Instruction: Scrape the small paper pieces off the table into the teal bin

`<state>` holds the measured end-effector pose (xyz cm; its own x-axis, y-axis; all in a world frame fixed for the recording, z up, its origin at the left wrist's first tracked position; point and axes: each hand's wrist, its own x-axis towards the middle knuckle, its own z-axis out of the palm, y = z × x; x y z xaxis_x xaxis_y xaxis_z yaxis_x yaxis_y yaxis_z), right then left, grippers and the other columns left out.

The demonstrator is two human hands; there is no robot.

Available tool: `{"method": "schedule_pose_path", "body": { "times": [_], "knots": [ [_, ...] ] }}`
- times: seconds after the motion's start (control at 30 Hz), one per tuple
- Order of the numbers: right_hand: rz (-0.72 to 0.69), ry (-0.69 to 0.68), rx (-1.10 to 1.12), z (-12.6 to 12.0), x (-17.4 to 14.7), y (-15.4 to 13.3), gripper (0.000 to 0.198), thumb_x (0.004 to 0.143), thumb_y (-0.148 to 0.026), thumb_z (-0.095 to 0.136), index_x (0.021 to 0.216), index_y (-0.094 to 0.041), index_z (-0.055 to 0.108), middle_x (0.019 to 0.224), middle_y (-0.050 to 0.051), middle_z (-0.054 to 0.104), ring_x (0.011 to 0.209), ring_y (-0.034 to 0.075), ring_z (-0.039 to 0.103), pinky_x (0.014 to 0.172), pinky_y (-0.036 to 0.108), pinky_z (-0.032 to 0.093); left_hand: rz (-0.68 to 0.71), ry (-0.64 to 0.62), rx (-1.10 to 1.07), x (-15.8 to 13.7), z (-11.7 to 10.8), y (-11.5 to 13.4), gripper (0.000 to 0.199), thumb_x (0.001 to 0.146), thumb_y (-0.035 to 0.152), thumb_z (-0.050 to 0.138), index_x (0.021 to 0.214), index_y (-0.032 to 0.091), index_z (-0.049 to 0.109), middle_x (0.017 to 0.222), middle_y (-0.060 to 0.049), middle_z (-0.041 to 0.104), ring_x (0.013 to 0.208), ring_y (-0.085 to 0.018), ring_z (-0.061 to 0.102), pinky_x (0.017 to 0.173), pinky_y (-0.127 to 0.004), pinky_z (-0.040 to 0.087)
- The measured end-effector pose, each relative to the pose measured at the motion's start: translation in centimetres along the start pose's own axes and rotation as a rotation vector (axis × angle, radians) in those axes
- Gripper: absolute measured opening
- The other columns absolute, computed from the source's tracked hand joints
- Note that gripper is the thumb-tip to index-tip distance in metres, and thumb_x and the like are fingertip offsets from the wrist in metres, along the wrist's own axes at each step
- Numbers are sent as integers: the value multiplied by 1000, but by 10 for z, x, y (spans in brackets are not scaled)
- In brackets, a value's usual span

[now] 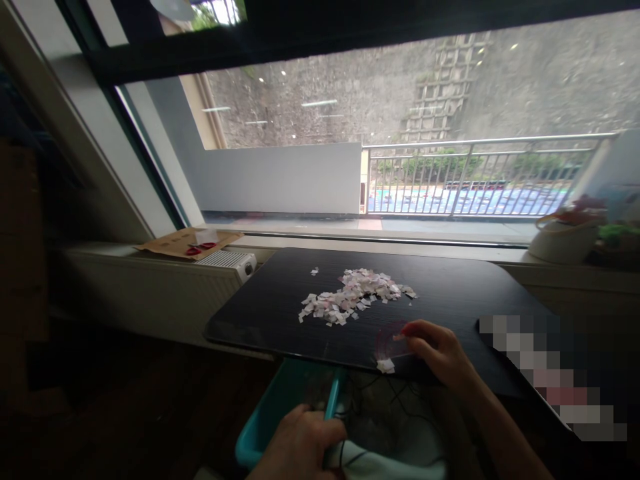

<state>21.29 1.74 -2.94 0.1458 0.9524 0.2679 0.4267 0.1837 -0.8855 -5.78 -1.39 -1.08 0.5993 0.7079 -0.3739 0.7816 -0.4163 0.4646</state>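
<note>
My right hand [443,350] is over the near edge of the black table, thumb and fingers pinched on a clear plastic piece with curved pink markings [387,341], which looks like a protractor. Just under that piece, a few white paper scraps [385,366] sit at the table's edge. Below the tabletop, my left hand [305,437] is closed around the rim of a teal plastic bin [260,427]; part of the bin is hidden by the hand and the table. A loose heap of small torn paper bits [357,293] lies mid-table, with a small scrap [315,271] apart from it.
The black table [440,287] stands against a windowsill. At its right lies a dark flat object [493,333], partly blurred out. Red-handled scissors [200,249] rest on brown cardboard [170,241] above a radiator [215,287]. A pale pot [565,240] is on the sill.
</note>
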Motion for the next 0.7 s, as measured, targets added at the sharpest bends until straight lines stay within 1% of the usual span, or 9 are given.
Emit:
{"method": "schedule_pose_path", "body": {
  "times": [0.1, 0.2, 0.27, 0.4, 0.57, 0.63, 0.7],
  "knots": [
    [5, 44, -9, -1, 0, 0, 19, 70, -27, 54, 77, -17, 69, 72, 3, 72, 64, 18, 65, 58, 25, 50, -21, 27, -30, -3, -3, 3, 7, 70, 20, 66, 75, 24, 65, 87, 5, 67, 91, -20, 58, 86, -26, 34],
    [9, 20, -6, -2, 0, -2, 17, 68, -25, 54, 72, -18, 68, 65, 1, 70, 58, 17, 62, 53, 24, 48, -33, 27, -25, -3, -3, 3, 8, 69, 19, 66, 75, 24, 65, 86, 5, 67, 91, -20, 58, 85, -26, 34],
    [9, 7, 0, -2, 0, -2, 16, 67, -25, 53, 70, -18, 68, 64, 1, 70, 58, 17, 62, 53, 23, 47, -42, 19, -13, -3, -3, 3, 9, 68, 19, 66, 76, 24, 65, 86, 5, 67, 91, -21, 58, 85, -26, 35],
    [16, 76, -6, -2, -1, -2, 16, 68, -25, 51, 70, -18, 65, 64, 1, 68, 58, 16, 59, 53, 24, 45, -40, 42, -23, -3, 0, 2, 8, 68, 19, 66, 74, 24, 65, 85, 5, 66, 90, -20, 58, 87, -27, 34],
    [9, 119, -17, 6, -5, 3, 18, 66, -28, 48, 61, -19, 62, 55, 0, 65, 49, 13, 52, 47, 23, 39, -41, 66, -24, -4, 0, 2, 9, 69, 19, 67, 76, 25, 66, 85, 6, 66, 89, -20, 57, 87, -26, 34],
    [19, 163, -40, 5, -3, 6, 21, 68, -32, 47, 65, -19, 64, 58, 0, 66, 50, 14, 54, 48, 23, 42, -17, 51, -3, -1, 3, 0, 8, 70, 21, 69, 76, 25, 65, 84, 7, 66, 88, -19, 58, 85, -26, 34],
    [42, 242, -90, 0, 3, 11, 28, 74, -36, 47, 79, -18, 68, 65, 2, 69, 57, 17, 60, 54, 25, 46, 5, 47, 53, 4, 10, -4, 8, 71, 24, 70, 77, 25, 64, 83, 6, 66, 86, -19, 59, 84, -26, 35]
  ]
}}
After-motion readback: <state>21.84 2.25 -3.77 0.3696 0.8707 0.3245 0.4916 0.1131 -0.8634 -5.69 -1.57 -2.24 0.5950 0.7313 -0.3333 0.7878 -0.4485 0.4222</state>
